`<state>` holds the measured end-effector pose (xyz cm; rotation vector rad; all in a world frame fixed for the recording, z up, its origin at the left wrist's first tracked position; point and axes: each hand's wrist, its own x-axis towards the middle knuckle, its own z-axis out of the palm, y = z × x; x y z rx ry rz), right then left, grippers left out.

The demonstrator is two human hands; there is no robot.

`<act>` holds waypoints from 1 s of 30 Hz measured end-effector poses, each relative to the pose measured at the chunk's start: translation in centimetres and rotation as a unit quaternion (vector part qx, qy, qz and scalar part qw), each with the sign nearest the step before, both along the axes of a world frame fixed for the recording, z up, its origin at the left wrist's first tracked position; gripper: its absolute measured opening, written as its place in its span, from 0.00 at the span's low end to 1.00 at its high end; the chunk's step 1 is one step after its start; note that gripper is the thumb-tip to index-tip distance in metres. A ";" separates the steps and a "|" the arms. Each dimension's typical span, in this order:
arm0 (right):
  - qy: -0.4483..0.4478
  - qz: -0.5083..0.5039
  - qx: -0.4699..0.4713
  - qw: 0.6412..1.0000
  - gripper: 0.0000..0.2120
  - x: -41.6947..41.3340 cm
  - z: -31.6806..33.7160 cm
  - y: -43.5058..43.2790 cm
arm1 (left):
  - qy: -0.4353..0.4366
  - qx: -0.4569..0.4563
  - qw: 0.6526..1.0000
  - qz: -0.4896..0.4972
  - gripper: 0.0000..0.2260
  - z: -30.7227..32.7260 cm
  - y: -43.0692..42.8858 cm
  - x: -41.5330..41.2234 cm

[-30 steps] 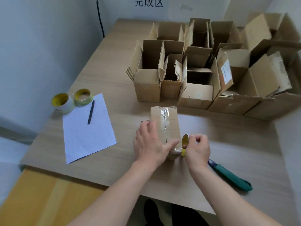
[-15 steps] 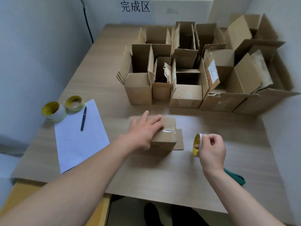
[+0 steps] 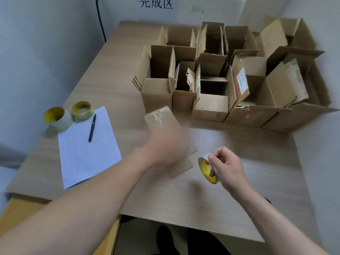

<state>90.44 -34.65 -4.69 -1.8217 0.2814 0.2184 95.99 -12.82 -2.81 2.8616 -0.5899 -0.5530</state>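
Pale wood tabletop beneath a wall sign in Chinese characters: a packing bench, by the look of it. Taking the person's edge as six o'clock, a crowd of open cartons fills the far side from twelve round to two. Their flaps are up, presumably so each can be filled or sealed in turn.

At the centre is the piece in hand, a small taped box. Its shiny sealed end points toward eleven o'clock and a loose flap shows at its near end. The left hand lies over it, smeared by motion. Whether its fingers grip the cardboard or only press on it I cannot tell, though it looks to be swinging the box round to bring the unsealed end within reach.

The right hand waits at four o'clock of the box, clear of it. Its fingers are curled round a tape roll with a yellow core, held on edge near the tabletop — ready, I would judge, to lay the next strip. The two hands are apart, with the flap between them.

Out at nine o'clock two spare rolls stand touching beside a lined sheet, a pen across its upper part — set by the left arm, likely for logging finished boxes.
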 end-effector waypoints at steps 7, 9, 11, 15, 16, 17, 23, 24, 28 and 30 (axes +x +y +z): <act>0.042 0.152 0.036 0.987 0.13 -0.5 1.2 1.6 | 0.068 -0.328 0.931 0.144 0.20 1.2 0.1 -3.4; 0.040 0.185 0.027 0.981 0.14 -0.6 1.5 2.2 | 0.102 -0.371 0.902 0.196 0.17 0.8 -0.8 -5.3; 0.042 0.215 0.011 0.976 0.13 -0.7 1.8 2.8 | 0.122 -0.397 0.879 0.235 0.07 0.3 -1.3 -6.8; 0.041 0.250 -0.040 0.967 0.08 -1.4 2.2 3.5 | 0.076 -0.393 0.858 0.322 0.07 -0.5 -1.4 -8.6; 0.039 0.258 -0.045 0.964 0.07 -1.5 2.2 3.7 | 0.070 -0.391 0.855 0.332 0.08 -0.6 -1.4 -9.0; 0.037 0.267 -0.049 0.962 0.06 -1.6 2.3 3.9 | 0.066 -0.395 0.851 0.340 0.09 -0.7 -1.4 -9.4; 0.092 0.282 0.062 0.953 0.22 -1.8 3.6 3.5 | 0.051 -0.508 0.732 0.451 0.11 -0.9 -0.8 -10.6; 0.108 0.274 0.098 0.951 0.29 -1.6 4.0 3.0 | 0.049 -0.523 0.707 0.473 0.12 -0.9 -0.8 -10.7; -0.018 0.331 -0.181 0.926 0.29 1.6 5.8 1.8 | 0.009 -0.546 0.620 0.563 0.12 -0.9 -1.2 -11.1; -0.144 0.345 -0.434 0.820 0.26 3.5 6.6 2.4 | -0.018 -0.537 0.590 0.603 0.13 -1.5 -1.4 -10.7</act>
